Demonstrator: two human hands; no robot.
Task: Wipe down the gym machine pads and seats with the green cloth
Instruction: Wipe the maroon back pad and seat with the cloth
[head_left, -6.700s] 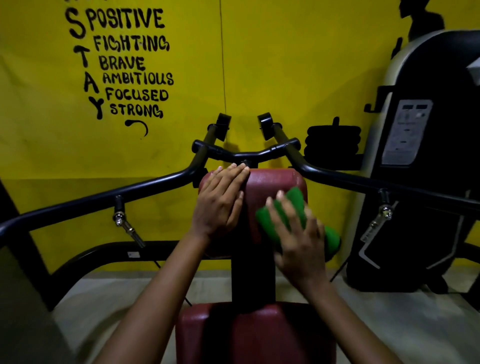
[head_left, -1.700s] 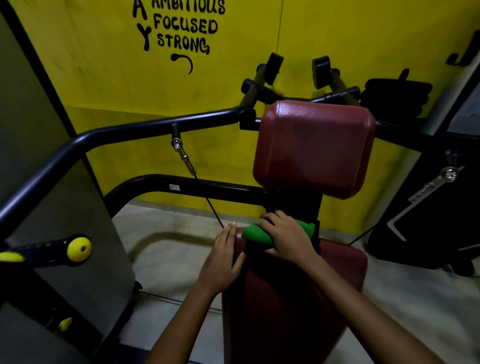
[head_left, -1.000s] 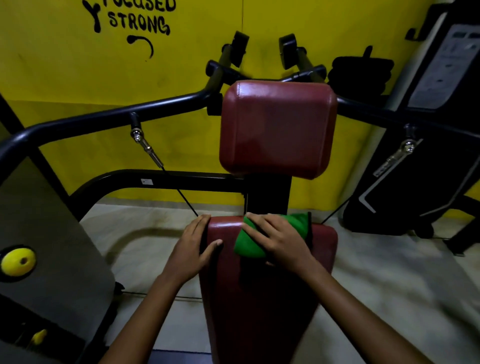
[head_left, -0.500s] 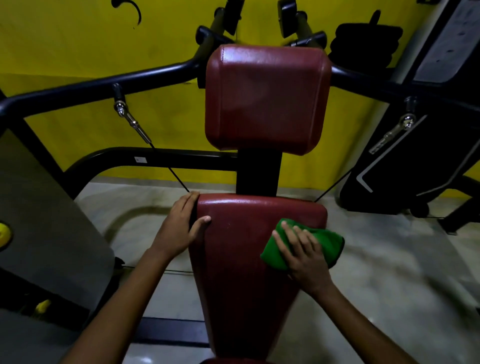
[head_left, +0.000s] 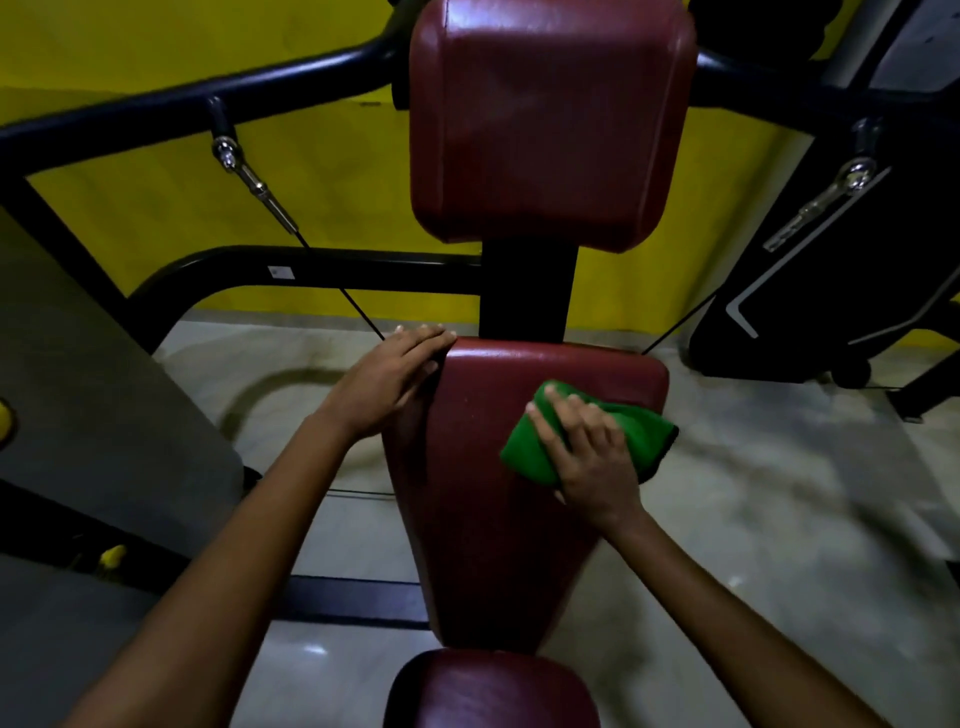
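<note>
Room: yellow painted wall (head_left: 156, 47) behind, pale glossy floor (head_left: 779, 519) below, as I see it from the head camera.
Right hand (head_left: 587, 457): my fingers are spread and lie flat on the folded green cloth (head_left: 530, 452), pressing it down onto the pad; a flat palm keeps the whole fold in contact.
Green cloth: it sits on the right side of the long tapered dark red vinyl back pad (head_left: 483, 493), its far edge hanging just over the pad's right rim.
Left hand (head_left: 387, 382): fingers straight and together, resting against the pad's upper left edge, which I judge steadies me while I wipe.
Other pads: a squarish dark red vinyl head pad (head_left: 545, 119) stands above on a black post (head_left: 527, 291); a rounded dark red seat (head_left: 493, 691) shows at the bottom.
Frame: curved black steel tubes (head_left: 171, 109) carry a chrome cable fitting (head_left: 249, 176).
Judgement: the lower back pad and seat look not yet wiped.
</note>
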